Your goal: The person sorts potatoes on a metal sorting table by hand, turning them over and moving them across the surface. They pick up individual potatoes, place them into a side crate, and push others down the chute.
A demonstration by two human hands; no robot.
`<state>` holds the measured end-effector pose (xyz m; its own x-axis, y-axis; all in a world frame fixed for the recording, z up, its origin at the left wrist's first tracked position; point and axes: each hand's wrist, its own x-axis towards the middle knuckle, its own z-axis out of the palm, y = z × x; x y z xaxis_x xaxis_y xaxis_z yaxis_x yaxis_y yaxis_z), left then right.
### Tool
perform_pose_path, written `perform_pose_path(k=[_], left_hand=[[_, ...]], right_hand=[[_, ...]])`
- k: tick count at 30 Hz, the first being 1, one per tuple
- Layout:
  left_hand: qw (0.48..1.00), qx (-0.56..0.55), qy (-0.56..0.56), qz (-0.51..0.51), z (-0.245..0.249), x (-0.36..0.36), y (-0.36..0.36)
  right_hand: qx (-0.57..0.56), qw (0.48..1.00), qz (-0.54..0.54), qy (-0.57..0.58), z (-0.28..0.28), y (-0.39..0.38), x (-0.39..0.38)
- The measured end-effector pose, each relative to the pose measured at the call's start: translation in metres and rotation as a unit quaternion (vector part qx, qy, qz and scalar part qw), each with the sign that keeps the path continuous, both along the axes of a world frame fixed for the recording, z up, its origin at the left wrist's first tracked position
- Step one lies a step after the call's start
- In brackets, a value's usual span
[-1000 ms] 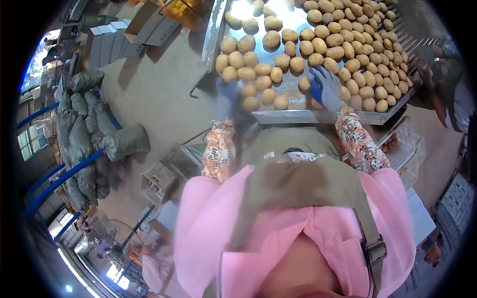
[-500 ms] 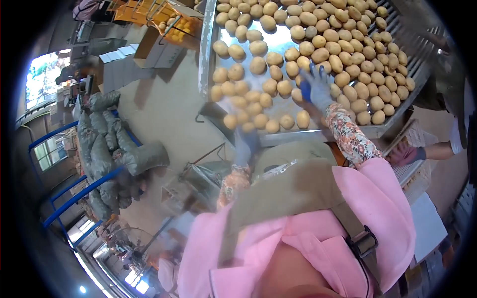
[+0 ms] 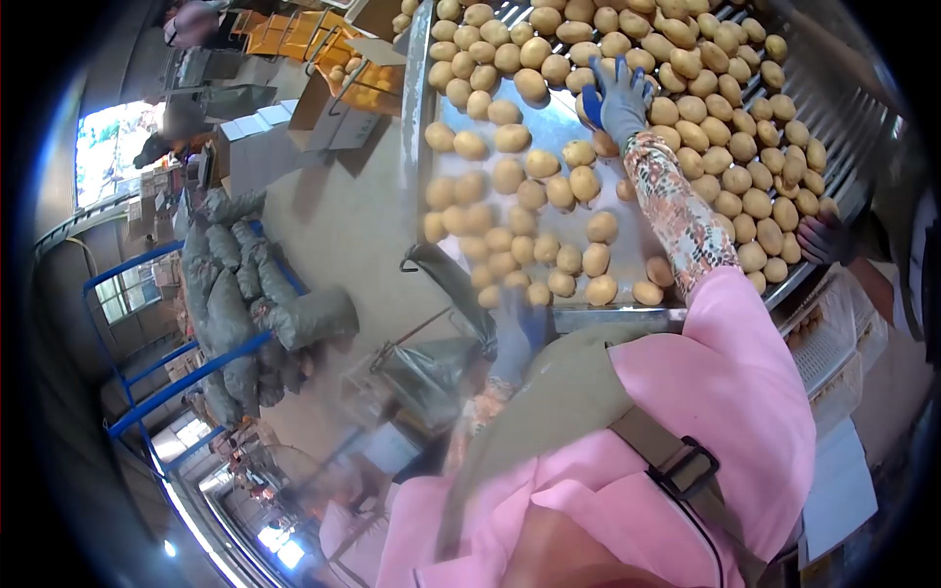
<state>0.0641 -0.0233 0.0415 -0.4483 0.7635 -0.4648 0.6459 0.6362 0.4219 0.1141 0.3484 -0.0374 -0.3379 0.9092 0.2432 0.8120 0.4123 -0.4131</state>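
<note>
A metal sorting tray in front of me carries a spread of many potatoes. My right hand, in a grey and blue glove, lies over the potatoes at mid-tray with its fingers spread. A bare patch of metal shows to its left. By the tray's front edge is my left hand, also gloved and smeared by motion. It is close to the nearest potatoes at the front left, and its fingers cannot be made out.
At the tray's right corner, another person's gloved hand touches potatoes. Below it stand plastic crates. To the left, stuffed green sacks lie on a blue-framed cart. Cardboard boxes and yellow-orange containers stand farther back.
My right hand has reached farther across the tray, its arm straighter. The other person's hand has come up from beside the crates to the tray's corner. The view has shifted slightly.
</note>
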Motion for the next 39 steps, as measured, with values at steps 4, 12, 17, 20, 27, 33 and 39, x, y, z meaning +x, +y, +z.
perform_pose_path(k=[4, 12, 17, 20, 27, 33, 39], left_hand=[[0.999, 0.039, -0.002, 0.028, 0.000, 0.005, -0.002], [0.991, 0.067, 0.010, 0.119, -0.053, -0.030, -0.015], [0.985, 0.090, 0.047, 0.142, -0.045, -0.025, -0.021], [0.985, 0.049, 0.015, 0.163, -0.040, -0.027, -0.030], [0.991, -0.016, -0.062, 0.116, -0.028, -0.032, -0.042], [0.993, -0.071, 0.017, -0.096, -0.046, -0.047, -0.053], [0.980, -0.054, -0.103, -0.161, -0.044, -0.090, -0.054]], right_hand=[[-0.090, 0.951, 0.161, -0.249, 0.009, -0.060, -0.027], [-0.153, 0.907, 0.391, 0.019, 0.001, -0.252, 0.044], [-0.126, 0.874, 0.468, -0.026, -0.013, -0.236, 0.123], [-0.189, 0.898, 0.394, -0.052, 0.011, -0.194, 0.116], [-0.288, 0.913, 0.279, 0.083, 0.045, -0.177, 0.070], [-0.073, 0.935, 0.313, -0.150, -0.005, -0.277, 0.057], [-0.095, 0.983, 0.129, -0.088, -0.012, -0.315, 0.040]])
